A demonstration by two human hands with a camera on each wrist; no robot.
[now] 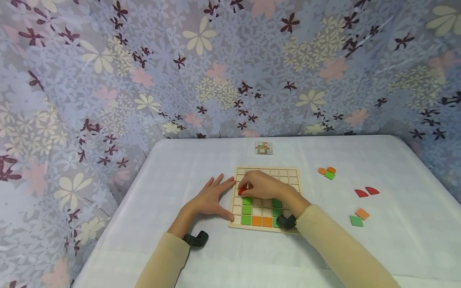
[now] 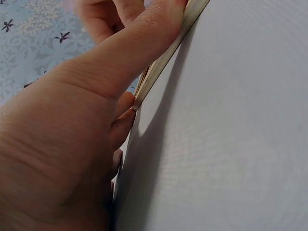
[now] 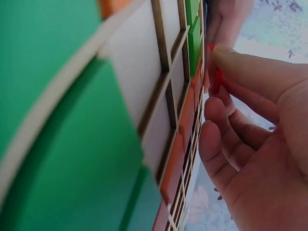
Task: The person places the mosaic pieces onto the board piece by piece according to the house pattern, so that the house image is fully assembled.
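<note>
A wooden grid board (image 1: pixel 266 172) lies on the table, with green square tiles (image 1: pixel 246 210) and orange square tiles (image 1: pixel 262 221) in some of its cells. My right hand (image 1: pixel 261 185) is over the board's left part and pinches a red quarter-circle tile (image 1: pixel 242 191) between thumb and finger. In the right wrist view the red tile (image 3: pixel 216 82) shows edge-on at the fingertips. My left hand (image 1: pixel 210 199) rests at the board's left edge, fingers spread, thumb at the lower corner. In the left wrist view the thumb (image 2: pixel 139 43) touches the board's side (image 2: pixel 163 57).
A small pattern card (image 1: pixel 264 148) lies behind the board. To the right are orange round tiles (image 1: pixel 322 171) with a green tile (image 1: pixel 329 175), two red quarter-circle tiles (image 1: pixel 361 193), an orange square (image 1: pixel 362 214) and a green square (image 1: pixel 356 221). A floral cloth (image 1: pixel 230 80) hangs behind the table.
</note>
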